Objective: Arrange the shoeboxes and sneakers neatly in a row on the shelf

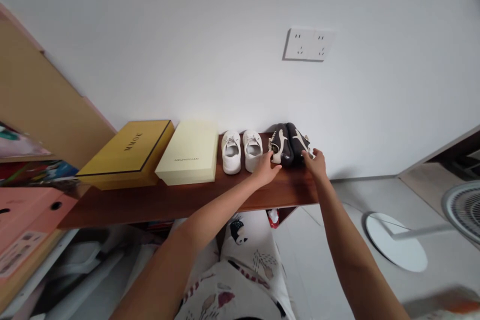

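Printed cloth (pixel 249 242) covers the person's legs. Past it, on a glossy wood-grain surface (pixel 146 205), the left hand (pixel 267 169) pinches the left dark shoe (pixel 284 149), the right hand (pixel 315 164) the right dark shoe (pixel 298 142): smooth, cream-trimmed, laces outward. Rounded white shoes (pixel 231 162) and rectangular boxes (pixel 187 147) sit leftward. Behind stands a pale wall (pixel 210 50).

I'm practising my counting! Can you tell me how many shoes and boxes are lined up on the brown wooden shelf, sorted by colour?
White shoes: 2
Dark shoes: 2
Yellow box: 1
Cream box: 1
Total: 6
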A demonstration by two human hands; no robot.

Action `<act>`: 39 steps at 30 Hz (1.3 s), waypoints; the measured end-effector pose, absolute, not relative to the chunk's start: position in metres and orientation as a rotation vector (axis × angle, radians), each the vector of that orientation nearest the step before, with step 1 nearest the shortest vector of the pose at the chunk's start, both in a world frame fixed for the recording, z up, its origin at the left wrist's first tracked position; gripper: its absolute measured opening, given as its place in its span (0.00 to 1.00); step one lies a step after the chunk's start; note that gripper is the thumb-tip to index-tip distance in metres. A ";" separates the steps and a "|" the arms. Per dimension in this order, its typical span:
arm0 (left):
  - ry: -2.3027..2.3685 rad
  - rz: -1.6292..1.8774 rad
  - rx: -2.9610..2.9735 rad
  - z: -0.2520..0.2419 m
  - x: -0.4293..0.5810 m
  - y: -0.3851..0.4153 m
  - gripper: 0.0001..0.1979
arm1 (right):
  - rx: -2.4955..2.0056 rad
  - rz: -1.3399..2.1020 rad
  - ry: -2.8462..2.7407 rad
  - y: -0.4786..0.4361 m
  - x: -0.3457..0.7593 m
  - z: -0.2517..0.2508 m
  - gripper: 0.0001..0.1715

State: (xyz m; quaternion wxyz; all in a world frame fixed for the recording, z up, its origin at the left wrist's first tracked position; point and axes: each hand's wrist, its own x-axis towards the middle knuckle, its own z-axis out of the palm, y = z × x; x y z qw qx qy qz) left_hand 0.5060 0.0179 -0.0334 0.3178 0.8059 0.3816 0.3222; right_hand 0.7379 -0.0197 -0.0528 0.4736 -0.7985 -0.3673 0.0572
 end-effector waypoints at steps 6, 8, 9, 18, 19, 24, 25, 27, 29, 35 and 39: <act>1.246 0.600 1.951 -0.032 0.559 0.038 0.30 | -1.978 0.462 -1.148 -0.011 0.757 -0.048 0.30; 1.265 0.531 1.947 -0.029 0.563 0.042 0.26 | -2.011 0.398 -1.200 -0.009 0.758 -0.043 0.31; 1.264 0.511 1.977 -0.027 0.563 0.044 0.25 | -2.030 0.337 -1.232 -0.008 0.758 -0.041 0.31; 1.117 0.151 2.565 0.010 0.573 0.044 0.21 | -2.254 -0.175 -1.760 -0.014 0.745 -0.025 0.25; 1.120 0.121 2.596 0.012 0.575 0.042 0.21 | -2.269 -0.207 -1.793 -0.016 0.742 -0.024 0.24; 1.168 0.069 2.630 0.012 0.582 0.038 0.20 | -2.281 -0.292 -1.868 -0.019 0.735 -0.024 0.21; 1.172 0.064 2.633 0.011 0.582 0.039 0.20 | -2.281 -0.303 -1.876 -0.019 0.734 -0.024 0.21; 1.171 0.062 2.641 0.010 0.584 0.039 0.19 | -2.286 -0.324 -1.892 -0.018 0.731 -0.024 0.19; 1.171 0.067 2.646 0.009 0.586 0.040 0.18 | -2.294 -0.337 -1.908 -0.017 0.728 -0.024 0.19; 1.151 0.111 2.671 0.006 0.590 0.039 0.18 | -2.324 -0.318 -1.956 -0.014 0.719 -0.024 0.16; 1.125 0.164 2.706 0.002 0.585 0.034 0.19 | -2.340 -0.308 -1.927 -0.015 0.713 -0.022 0.13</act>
